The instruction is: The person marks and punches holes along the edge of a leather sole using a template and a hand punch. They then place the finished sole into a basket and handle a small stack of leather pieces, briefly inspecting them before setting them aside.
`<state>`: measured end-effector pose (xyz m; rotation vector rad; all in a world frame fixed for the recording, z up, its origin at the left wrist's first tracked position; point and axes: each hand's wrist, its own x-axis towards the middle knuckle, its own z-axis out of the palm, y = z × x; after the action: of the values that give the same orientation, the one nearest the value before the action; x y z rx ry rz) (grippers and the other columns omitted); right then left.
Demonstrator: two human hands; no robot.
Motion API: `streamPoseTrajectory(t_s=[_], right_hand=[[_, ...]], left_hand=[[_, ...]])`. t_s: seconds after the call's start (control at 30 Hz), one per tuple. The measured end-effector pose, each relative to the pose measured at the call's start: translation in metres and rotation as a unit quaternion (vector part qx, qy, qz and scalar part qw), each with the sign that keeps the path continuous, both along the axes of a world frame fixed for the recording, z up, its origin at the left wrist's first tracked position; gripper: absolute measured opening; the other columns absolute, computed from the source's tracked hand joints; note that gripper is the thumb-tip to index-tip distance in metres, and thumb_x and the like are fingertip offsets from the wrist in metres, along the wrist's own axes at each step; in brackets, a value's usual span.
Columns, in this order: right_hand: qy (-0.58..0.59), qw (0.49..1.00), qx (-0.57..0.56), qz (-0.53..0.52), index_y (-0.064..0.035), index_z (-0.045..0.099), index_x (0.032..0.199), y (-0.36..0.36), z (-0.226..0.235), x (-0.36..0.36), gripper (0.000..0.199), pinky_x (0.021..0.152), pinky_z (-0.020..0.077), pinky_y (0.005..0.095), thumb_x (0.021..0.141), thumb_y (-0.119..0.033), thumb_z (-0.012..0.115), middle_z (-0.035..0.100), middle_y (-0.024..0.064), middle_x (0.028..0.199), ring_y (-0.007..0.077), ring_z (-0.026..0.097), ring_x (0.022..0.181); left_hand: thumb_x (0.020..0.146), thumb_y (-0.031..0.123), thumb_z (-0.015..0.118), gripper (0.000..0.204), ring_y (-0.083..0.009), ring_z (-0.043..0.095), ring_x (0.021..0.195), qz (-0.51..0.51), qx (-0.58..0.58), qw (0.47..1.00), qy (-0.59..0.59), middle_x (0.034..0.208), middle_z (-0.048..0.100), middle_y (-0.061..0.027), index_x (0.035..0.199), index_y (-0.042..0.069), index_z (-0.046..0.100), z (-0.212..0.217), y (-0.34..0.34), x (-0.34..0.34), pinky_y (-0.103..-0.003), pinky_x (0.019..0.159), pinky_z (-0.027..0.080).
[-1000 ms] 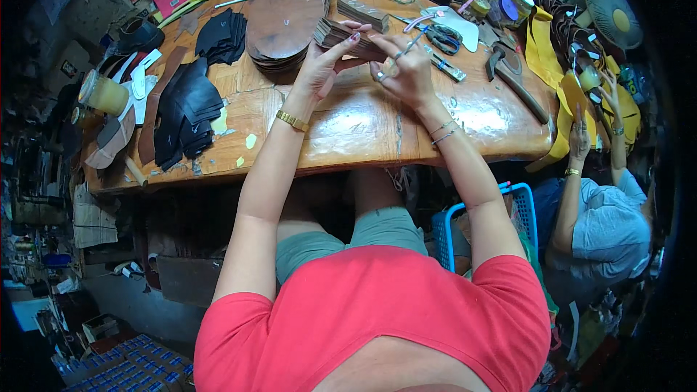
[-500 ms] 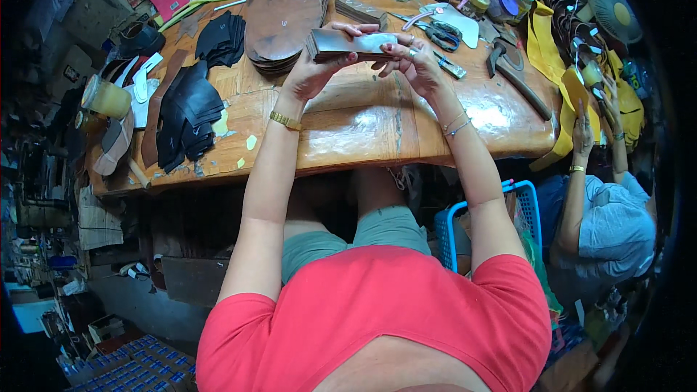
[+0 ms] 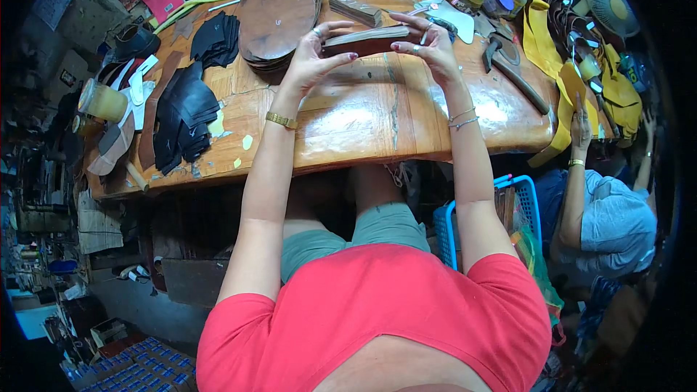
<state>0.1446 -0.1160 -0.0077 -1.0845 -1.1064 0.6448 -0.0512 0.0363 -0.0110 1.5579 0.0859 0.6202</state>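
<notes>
Both my hands hold one flat stack of brown leather pieces point(image 3: 367, 38) just above the wooden table point(image 3: 348, 127). My left hand point(image 3: 314, 58) grips its left end with fingers spread, a gold watch on the wrist. My right hand point(image 3: 433, 47) pinches its right end, thin bracelets on the wrist. A pile of large brown leather sheets point(image 3: 277, 14) lies just left of the stack.
Black leather cuts point(image 3: 181, 112) lie at the table's left, with a yellow jar point(image 3: 102, 100). A hammer point(image 3: 512, 72), tape rolls and yellow leather strips point(image 3: 541, 33) crowd the right. A second person in blue point(image 3: 606, 221) sits at the right by a blue basket point(image 3: 450, 225).
My hands came together on the leather stack and lifted it, turning it level between them. The person at the right raised a hand to the table's edge.
</notes>
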Motion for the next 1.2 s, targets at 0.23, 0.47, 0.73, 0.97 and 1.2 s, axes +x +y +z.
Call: streamPoseTrajectory(t_s=[0.23,0.47,0.73,0.97,1.2], right_hand=[[-0.22,0.971,-0.08,-0.048,-0.0003,0.068,0.107,0.001,-0.013,0.015,0.046,0.084,0.0514,0.0304,0.061,0.004,0.071,0.069,0.0069,0.098,0.0155,0.064,0.092],[-0.324,0.919,-0.185,-0.125,-0.0006,0.068,0.107,0.012,-0.025,0.002,0.047,0.09,0.0487,0.0296,0.06,-0.001,0.066,0.07,0.012,0.1,0.0175,0.065,0.096],[-0.156,0.979,-0.049,-0.123,0.0042,0.063,0.111,0.033,-0.059,-0.01,0.049,0.091,0.0473,0.0302,0.063,-0.004,0.059,0.068,0.0164,0.106,0.022,0.065,0.098],[-0.214,0.969,-0.024,-0.121,0.0004,0.06,0.118,0.033,-0.066,-0.011,0.051,0.092,0.0457,0.0328,0.067,-0.003,0.059,0.066,0.0164,0.107,0.0252,0.063,0.102],[-0.394,0.905,-0.064,-0.149,-0.004,0.057,0.124,0.023,-0.045,-0.025,0.049,0.093,0.045,0.0325,0.076,-0.005,0.063,0.065,0.0147,0.111,0.0235,0.062,0.102]], left_hand=[[0.071,-0.008,0.07,0.053,-0.0138,0.057,0.106,0.015,0.148,0.989,0.026,0.116,0.061,-0.0089,0.122,0.0,0.056,-0.014,0.003,0.008,-0.027,0.095,0.047],[0.072,0.006,0.07,0.061,-0.0356,0.046,0.119,0.131,0.414,0.891,0.13,0.122,0.055,-0.0169,0.13,0.01,0.051,-0.043,0.003,0.012,-0.042,0.105,0.034],[0.071,0.009,0.071,0.069,-0.0352,0.042,0.123,0.171,0.338,0.913,0.149,0.126,0.047,-0.0186,0.135,0.009,0.045,-0.053,0.001,0.02,-0.041,0.106,0.032],[0.077,0.014,0.06,0.061,-0.0332,0.042,0.124,0.13,0.306,0.938,0.1,0.127,0.045,-0.0186,0.136,0.008,0.043,-0.06,0.006,0.024,-0.039,0.107,0.03],[0.079,0.012,0.059,0.056,-0.0313,0.044,0.122,0.119,0.344,0.926,0.103,0.122,0.05,-0.0183,0.134,0.008,0.046,-0.059,0.013,0.02,-0.039,0.106,0.032]])
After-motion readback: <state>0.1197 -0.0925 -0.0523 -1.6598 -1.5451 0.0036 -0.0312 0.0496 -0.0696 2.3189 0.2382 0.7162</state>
